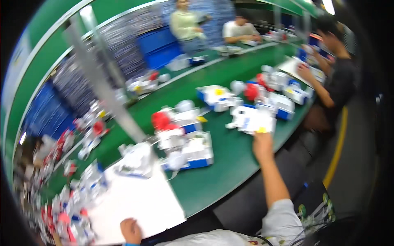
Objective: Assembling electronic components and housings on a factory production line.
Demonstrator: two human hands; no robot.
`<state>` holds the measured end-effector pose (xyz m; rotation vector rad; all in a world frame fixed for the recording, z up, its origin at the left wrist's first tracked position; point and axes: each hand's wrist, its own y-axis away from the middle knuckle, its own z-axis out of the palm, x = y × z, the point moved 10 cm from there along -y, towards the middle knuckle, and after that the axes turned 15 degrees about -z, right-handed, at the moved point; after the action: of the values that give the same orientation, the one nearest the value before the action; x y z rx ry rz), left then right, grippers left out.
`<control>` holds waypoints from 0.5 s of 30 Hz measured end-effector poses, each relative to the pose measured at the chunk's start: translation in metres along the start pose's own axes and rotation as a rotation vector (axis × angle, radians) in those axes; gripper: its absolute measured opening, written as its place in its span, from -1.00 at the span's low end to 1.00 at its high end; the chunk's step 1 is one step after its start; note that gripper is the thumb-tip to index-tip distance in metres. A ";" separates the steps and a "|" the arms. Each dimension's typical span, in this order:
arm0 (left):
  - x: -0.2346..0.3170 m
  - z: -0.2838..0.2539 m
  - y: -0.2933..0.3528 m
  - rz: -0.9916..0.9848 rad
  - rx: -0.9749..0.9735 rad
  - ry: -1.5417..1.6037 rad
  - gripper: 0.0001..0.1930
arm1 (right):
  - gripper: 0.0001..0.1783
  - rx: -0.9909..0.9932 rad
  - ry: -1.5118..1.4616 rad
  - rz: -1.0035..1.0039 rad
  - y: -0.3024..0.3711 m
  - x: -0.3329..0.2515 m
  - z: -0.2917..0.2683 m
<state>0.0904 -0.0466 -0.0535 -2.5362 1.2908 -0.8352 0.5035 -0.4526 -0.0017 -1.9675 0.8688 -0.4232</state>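
Observation:
My right hand (262,144) reaches out over the green bench. Its fingers are closed on the near edge of a white-and-blue boxy unit (251,119), by a yellow patch; motion blurs the fingertips. At the bottom, my left hand (130,230) is low over the near edge of a white sheet (135,201). Its fingers look bent, but smear hides whether they hold anything. A white plastic assembly (137,160) lies at the sheet's far end. Between my hands' areas stands a cluster of white-and-blue units (197,148) with a red part (161,121).
More white, blue and red assemblies crowd the bench (221,174) to the left and far right. A metal post (104,86) rises behind the sheet. One person (340,69) works at right; two others are across the bench. Blue bins (158,47) stand behind.

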 end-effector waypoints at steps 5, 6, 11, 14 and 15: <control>0.021 -0.006 -0.011 -0.019 -0.001 0.117 -0.81 | -0.66 -0.119 0.079 0.123 0.029 0.048 0.010; 0.025 -0.008 -0.013 0.004 -0.010 0.185 -0.81 | -0.67 -0.103 0.168 0.086 0.034 0.051 0.009; 0.011 -0.024 -0.008 -0.105 -0.078 0.325 -0.83 | -0.63 -0.231 0.228 0.113 0.020 0.048 0.023; 0.009 -0.047 -0.006 -0.106 -0.078 0.423 -0.80 | -0.66 -0.041 0.236 0.015 -0.028 -0.009 -0.028; 0.006 -0.055 -0.005 -0.096 -0.079 0.431 -0.79 | -0.68 0.087 0.183 -0.083 -0.049 -0.044 -0.055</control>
<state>0.0664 -0.0434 -0.0036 -2.5855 1.3399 -1.4412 0.4604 -0.4375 0.0710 -1.9100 0.8698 -0.6868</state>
